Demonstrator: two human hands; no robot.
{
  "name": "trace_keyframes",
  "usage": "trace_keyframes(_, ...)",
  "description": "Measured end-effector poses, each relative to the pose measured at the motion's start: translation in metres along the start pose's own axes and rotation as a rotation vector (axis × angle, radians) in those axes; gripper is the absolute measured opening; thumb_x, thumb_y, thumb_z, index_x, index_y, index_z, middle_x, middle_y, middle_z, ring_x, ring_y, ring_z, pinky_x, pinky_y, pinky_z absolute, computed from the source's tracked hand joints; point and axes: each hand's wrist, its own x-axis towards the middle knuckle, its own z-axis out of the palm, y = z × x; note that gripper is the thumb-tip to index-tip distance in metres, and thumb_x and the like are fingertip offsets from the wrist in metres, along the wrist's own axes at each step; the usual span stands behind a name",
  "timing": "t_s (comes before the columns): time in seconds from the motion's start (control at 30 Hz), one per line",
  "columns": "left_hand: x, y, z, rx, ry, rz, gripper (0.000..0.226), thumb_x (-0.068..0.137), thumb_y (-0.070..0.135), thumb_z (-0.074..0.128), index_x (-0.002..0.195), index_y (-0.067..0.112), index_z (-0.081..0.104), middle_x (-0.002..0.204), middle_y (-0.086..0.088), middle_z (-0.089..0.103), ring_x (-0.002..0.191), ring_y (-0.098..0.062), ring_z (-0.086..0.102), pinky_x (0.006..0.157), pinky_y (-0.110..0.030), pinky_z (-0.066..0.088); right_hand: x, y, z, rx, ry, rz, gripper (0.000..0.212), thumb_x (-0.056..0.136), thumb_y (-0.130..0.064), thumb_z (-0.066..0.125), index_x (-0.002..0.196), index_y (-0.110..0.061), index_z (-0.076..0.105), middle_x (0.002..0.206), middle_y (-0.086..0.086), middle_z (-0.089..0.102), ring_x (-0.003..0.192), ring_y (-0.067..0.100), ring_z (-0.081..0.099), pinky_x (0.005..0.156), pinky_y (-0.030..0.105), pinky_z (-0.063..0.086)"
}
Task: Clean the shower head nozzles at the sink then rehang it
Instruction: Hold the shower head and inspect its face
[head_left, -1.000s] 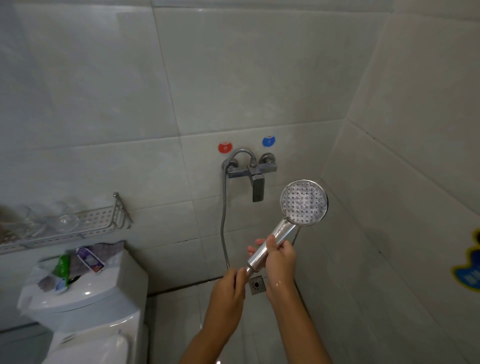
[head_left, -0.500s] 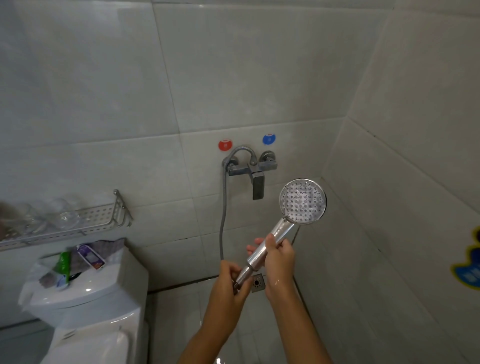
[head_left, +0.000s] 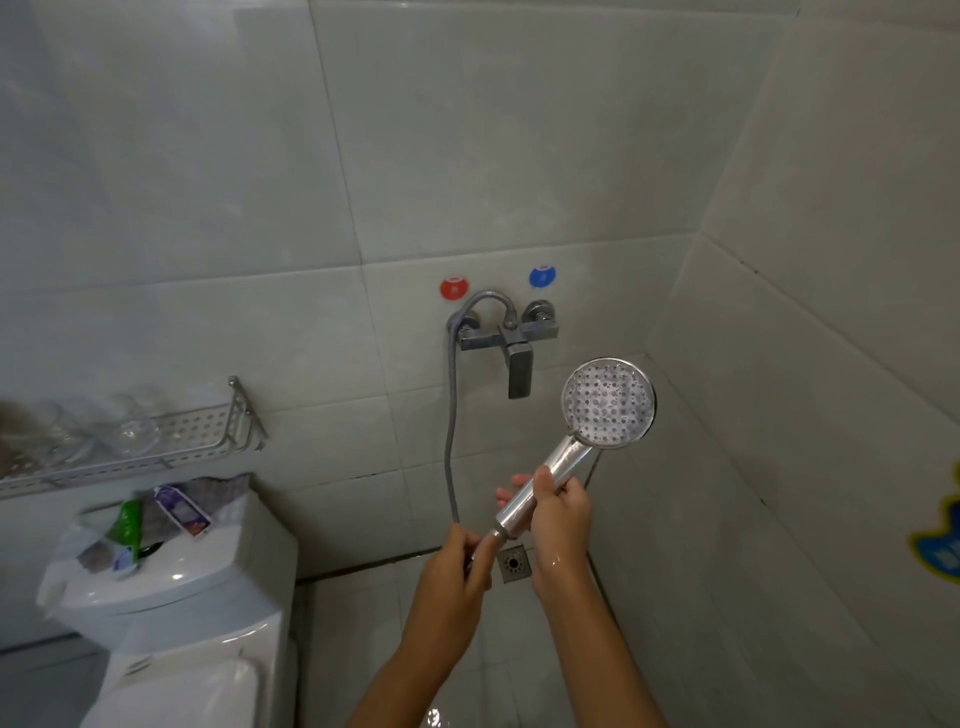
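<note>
The person stands in a tiled shower corner holding the shower head (head_left: 609, 402) up with its nozzle face turned toward the camera, right of and slightly below the wall-mounted mixer tap (head_left: 506, 340). The right hand (head_left: 561, 512) is closed around the chrome handle, while the left hand (head_left: 460, 569) is closed on the base of the handle, where the hose (head_left: 451, 415) appears to meet it; the coupling itself is hidden under the fingers. The hose runs up from there to the tap. Judging from this grip, the step in hand is probably turning the hose nut at the handle's end, though whether it is being tightened or loosened cannot be told. To do it well, the right hand should hold the handle steady and not let it rotate, so that only the nut turns under the left fingertips. The thread should be kept straight with the handle's axis; a tilted start could cross the thread and leak. The right wrist looks wet, so a firm, dry grip matters, since the polished chrome would likely slip. The floor drain (head_left: 514, 564) lies directly below the hands, and a loosened washer could fall into it. No sink or wall bracket is in view. To the far left are a wire shelf (head_left: 171, 441) and a toilet cistern (head_left: 208, 582).
</note>
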Motion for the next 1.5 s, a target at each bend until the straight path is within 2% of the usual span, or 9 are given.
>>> trace_keyframes(0.1,0.001,0.002,0.000,0.003,-0.011,-0.011,0.022,0.099,0.031,0.047,0.084,0.019,0.057,0.067,0.002,0.059,0.057,-0.003,0.053,0.058,-0.030,0.047,0.001,0.000,0.002,-0.010,0.001,0.003,0.012,0.103,-0.018,0.047,0.107,-0.012,0.056,0.097,0.013,0.071,0.080,0.029,0.075,0.072,0.044,0.062)
trace_keyframes(0.23,0.000,-0.003,-0.001,-0.076,-0.009,0.028,0.018,0.089,0.027,0.067,0.095,0.020,0.052,0.073,-0.001,0.059,0.059,-0.006,0.053,0.056,-0.023,0.045,0.002,0.001,0.004,-0.022,0.005,0.005,0.013,0.103,-0.017,0.046,0.104,-0.009,0.056,0.097,0.015,0.071,0.076,0.027,0.076,0.065,0.039,0.061)
trace_keyframes(0.43,0.003,-0.002,0.000,-0.005,-0.007,-0.021,0.023,0.099,0.032,0.047,0.083,0.018,0.057,0.068,0.001,0.060,0.056,-0.002,0.052,0.056,-0.020,0.044,0.004,0.003,0.005,-0.017,-0.001,0.020,0.019,0.103,-0.019,0.047,0.114,-0.006,0.055,0.098,0.015,0.071,0.078,0.028,0.076,0.063,0.035,0.060)
trace_keyframes(0.63,0.003,-0.008,-0.003,-0.052,-0.002,0.005,0.014,0.090,0.020,0.066,0.093,0.018,0.053,0.077,-0.009,0.062,0.058,-0.008,0.053,0.056,-0.023,0.046,0.005,0.005,0.007,-0.021,-0.003,0.013,0.015,0.103,-0.018,0.046,0.109,-0.007,0.056,0.098,0.017,0.071,0.077,0.027,0.076,0.067,0.039,0.061)
trace_keyframes(0.8,0.003,-0.005,0.000,0.004,-0.044,-0.001,0.027,0.095,0.041,0.048,0.088,0.017,0.060,0.065,0.001,0.061,0.057,-0.003,0.055,0.056,-0.017,0.043,0.008,0.005,0.006,-0.036,0.007,0.005,0.011,0.103,-0.016,0.046,0.101,-0.011,0.056,0.096,0.016,0.071,0.077,0.028,0.075,0.071,0.044,0.062)
trace_keyframes(0.97,0.003,-0.008,-0.002,-0.051,-0.021,0.027,0.022,0.087,0.026,0.069,0.093,0.021,0.049,0.074,-0.002,0.059,0.059,-0.004,0.053,0.057,-0.020,0.046,0.009,0.006,0.006,-0.042,0.014,0.014,0.014,0.103,-0.016,0.046,0.107,-0.006,0.056,0.096,0.016,0.072,0.076,0.027,0.076,0.071,0.044,0.062)
trace_keyframes(1.13,0.003,-0.005,0.000,0.012,-0.026,0.003,0.019,0.097,0.034,0.051,0.087,0.018,0.054,0.073,-0.007,0.063,0.060,-0.010,0.056,0.061,-0.030,0.050,0.010,0.007,0.004,-0.029,0.012,0.016,0.014,0.103,-0.018,0.046,0.107,-0.008,0.055,0.097,0.016,0.071,0.077,0.029,0.076,0.067,0.041,0.062)
trace_keyframes(1.33,0.002,-0.007,-0.001,-0.045,-0.014,0.028,0.019,0.088,0.026,0.068,0.093,0.022,0.050,0.072,0.005,0.058,0.060,-0.003,0.054,0.056,-0.018,0.046,0.011,0.010,0.004,-0.040,0.016,0.021,0.018,0.103,-0.019,0.047,0.111,-0.005,0.055,0.097,0.016,0.072,0.077,0.028,0.076,0.071,0.044,0.062)
trace_keyframes(1.5,0.002,-0.003,0.000,0.007,-0.035,-0.004,0.021,0.099,0.032,0.048,0.085,0.018,0.054,0.068,0.001,0.058,0.056,0.000,0.052,0.056,-0.017,0.045,0.010,0.010,0.002,-0.025,0.018,0.032,0.018,0.103,-0.019,0.047,0.113,-0.007,0.055,0.097,0.015,0.071,0.078,0.029,0.075,0.068,0.040,0.061)
